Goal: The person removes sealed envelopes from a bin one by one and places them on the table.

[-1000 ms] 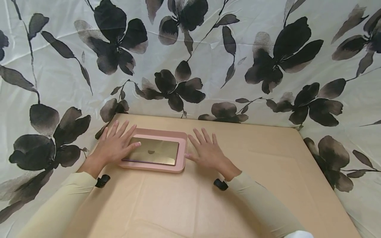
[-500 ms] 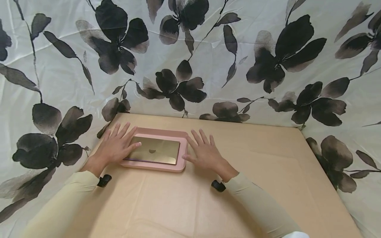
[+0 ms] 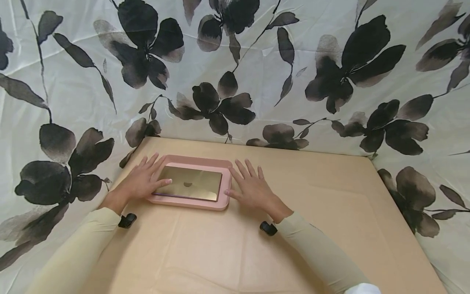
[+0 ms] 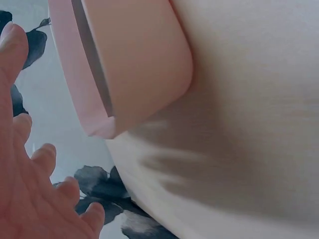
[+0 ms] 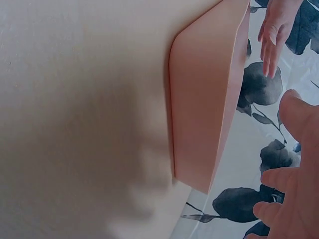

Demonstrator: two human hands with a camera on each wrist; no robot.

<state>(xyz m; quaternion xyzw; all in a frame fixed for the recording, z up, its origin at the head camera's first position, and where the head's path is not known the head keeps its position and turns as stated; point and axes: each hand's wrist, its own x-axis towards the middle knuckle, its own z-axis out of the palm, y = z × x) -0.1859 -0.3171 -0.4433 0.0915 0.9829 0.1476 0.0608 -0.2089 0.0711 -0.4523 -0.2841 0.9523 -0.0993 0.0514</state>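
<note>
I've got the pink tray [image 3: 191,203] at the table's [image 3: 293,228] far left. My left hand [image 3: 141,183] lies flat across its left edge, right hand [image 3: 253,188] spread flat, thumb seemingly touching the rim. Press evenly on both sides.

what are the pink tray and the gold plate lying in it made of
The pink tray looks like moulded plastic with a matte finish: even colour, rounded corners and a smooth wall in the wrist views. The gold plate seems to be polished metal or mirrored plastic; its flat face gives a dull reflection with a dark spot. Which of the two cannot be told.
</note>
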